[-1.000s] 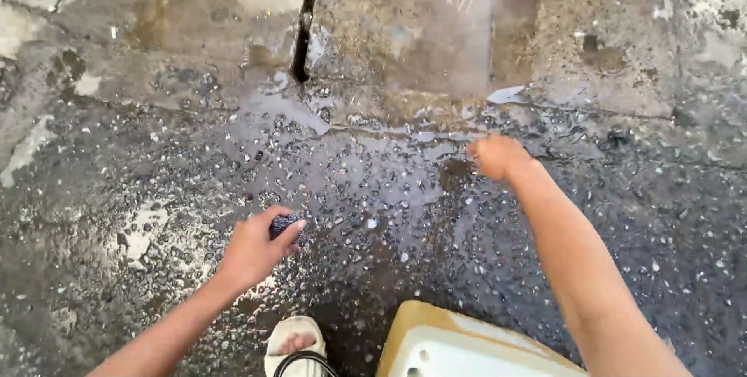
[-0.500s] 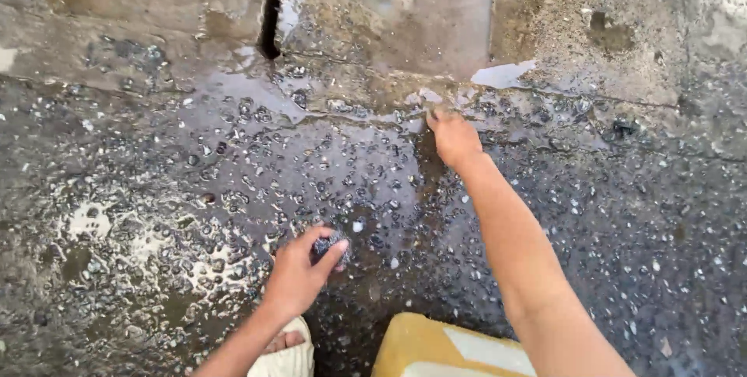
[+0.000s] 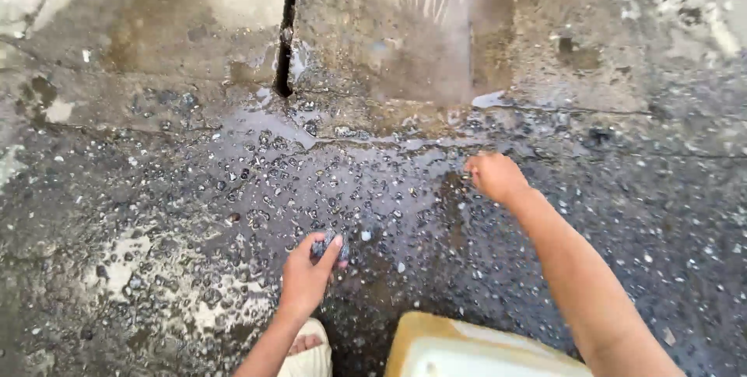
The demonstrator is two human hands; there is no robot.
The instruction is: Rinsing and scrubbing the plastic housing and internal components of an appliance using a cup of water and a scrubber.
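Pebbles fill the left hand grip; the right hand, fingers curled on wet ground beyond, hides its hold, many still scattered.

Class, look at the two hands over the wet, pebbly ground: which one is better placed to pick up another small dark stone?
Probably the right hand: it is closed but shows nothing in it, low over the wet ground. The left hand already pinches small dark stones in its fingers.
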